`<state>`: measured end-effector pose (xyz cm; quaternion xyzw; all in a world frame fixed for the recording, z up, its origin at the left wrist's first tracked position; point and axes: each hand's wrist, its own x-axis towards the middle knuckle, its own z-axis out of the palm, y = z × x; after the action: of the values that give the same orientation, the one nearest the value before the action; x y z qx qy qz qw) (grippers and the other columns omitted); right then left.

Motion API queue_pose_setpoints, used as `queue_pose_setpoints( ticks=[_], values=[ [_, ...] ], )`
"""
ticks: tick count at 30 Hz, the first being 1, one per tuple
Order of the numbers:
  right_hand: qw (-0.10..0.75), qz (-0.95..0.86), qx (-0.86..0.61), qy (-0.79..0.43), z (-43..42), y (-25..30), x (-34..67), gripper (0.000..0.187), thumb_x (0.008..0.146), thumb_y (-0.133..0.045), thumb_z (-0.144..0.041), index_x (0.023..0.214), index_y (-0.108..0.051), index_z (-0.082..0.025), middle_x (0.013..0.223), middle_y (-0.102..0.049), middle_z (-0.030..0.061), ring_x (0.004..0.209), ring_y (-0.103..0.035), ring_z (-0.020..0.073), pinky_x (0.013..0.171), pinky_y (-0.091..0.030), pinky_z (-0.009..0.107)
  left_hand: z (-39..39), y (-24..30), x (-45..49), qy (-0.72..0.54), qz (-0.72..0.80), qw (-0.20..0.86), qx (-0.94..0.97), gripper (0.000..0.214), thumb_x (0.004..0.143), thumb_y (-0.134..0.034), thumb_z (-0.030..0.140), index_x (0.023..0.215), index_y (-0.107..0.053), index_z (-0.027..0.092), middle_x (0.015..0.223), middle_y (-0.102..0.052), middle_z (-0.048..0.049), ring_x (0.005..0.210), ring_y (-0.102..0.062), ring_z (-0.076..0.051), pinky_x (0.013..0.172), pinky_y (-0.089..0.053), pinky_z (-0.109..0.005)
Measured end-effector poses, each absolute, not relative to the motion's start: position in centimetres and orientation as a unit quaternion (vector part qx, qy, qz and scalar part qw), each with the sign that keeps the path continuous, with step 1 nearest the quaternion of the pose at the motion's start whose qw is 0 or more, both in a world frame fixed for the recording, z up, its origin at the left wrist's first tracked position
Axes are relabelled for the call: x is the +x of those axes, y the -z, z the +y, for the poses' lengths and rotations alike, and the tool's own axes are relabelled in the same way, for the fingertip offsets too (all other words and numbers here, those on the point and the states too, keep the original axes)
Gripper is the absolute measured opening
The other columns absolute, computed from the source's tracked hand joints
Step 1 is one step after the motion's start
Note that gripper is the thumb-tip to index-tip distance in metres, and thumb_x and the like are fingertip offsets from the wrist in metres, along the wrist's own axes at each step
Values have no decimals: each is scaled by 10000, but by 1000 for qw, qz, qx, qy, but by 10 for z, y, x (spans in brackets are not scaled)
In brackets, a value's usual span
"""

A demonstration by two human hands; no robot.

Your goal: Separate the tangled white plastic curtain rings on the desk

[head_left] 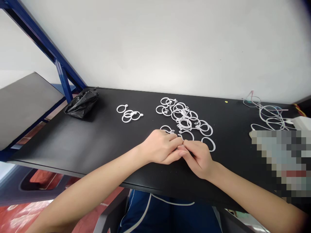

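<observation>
My left hand (160, 147) and my right hand (197, 158) meet fingertip to fingertip on the black table (97, 142), just in front of a heap of white plastic rings (186, 119). Both hands have curled, pinched fingers. What they pinch is mostly hidden; a white ring (167, 129) lies just beyond the left knuckles, and another ring (209, 143) lies beside the right hand. A small separate group of white rings (130, 114) lies to the left of the heap.
A crumpled black plastic bag (82, 103) sits at the table's far left corner. White cables (268, 114) lie at the far right beside a blurred patch. A blue metal frame (60, 69) and a grey shelf (21, 103) stand left. A white wall backs the table.
</observation>
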<state>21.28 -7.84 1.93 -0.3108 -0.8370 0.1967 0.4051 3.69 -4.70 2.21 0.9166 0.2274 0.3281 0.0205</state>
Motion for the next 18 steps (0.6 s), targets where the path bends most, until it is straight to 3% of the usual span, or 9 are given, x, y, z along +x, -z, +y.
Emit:
queue_pose_setpoints(
  ticks=[4,8,13,18],
  values=[
    [417,-835,-301,-197,-79,-20,213,325,962,-433,-171,650,-349,-208,539,-309,-64,451,-309,73,457,-265,226,-48,-26,37,-322,268,103,902,584,972,-158,566,755,-529,171,596,-570,-6,470,-476,-109,472,-327,-246],
    [421,-831,-310,-193,-78,-20,215,313,961,-430,-190,654,-370,-209,537,-334,-57,460,-334,83,464,-281,230,-49,-31,36,-314,321,192,873,527,935,-294,614,840,-556,166,619,-580,0,507,-509,-108,492,-337,-227],
    [410,-830,-314,-209,-77,-20,216,295,947,-437,-167,662,-372,-208,542,-333,-62,461,-341,79,468,-285,224,-48,-30,35,-306,305,279,858,355,955,-378,482,839,-511,174,632,-565,22,511,-470,-93,517,-345,-217],
    [391,-837,-319,-212,-77,-19,216,286,947,-434,-159,676,-356,-211,558,-318,-64,470,-333,80,484,-288,231,-48,-27,35,-317,306,285,851,301,988,-300,367,847,-487,179,641,-543,24,547,-475,-103,558,-377,-224]
  ],
)
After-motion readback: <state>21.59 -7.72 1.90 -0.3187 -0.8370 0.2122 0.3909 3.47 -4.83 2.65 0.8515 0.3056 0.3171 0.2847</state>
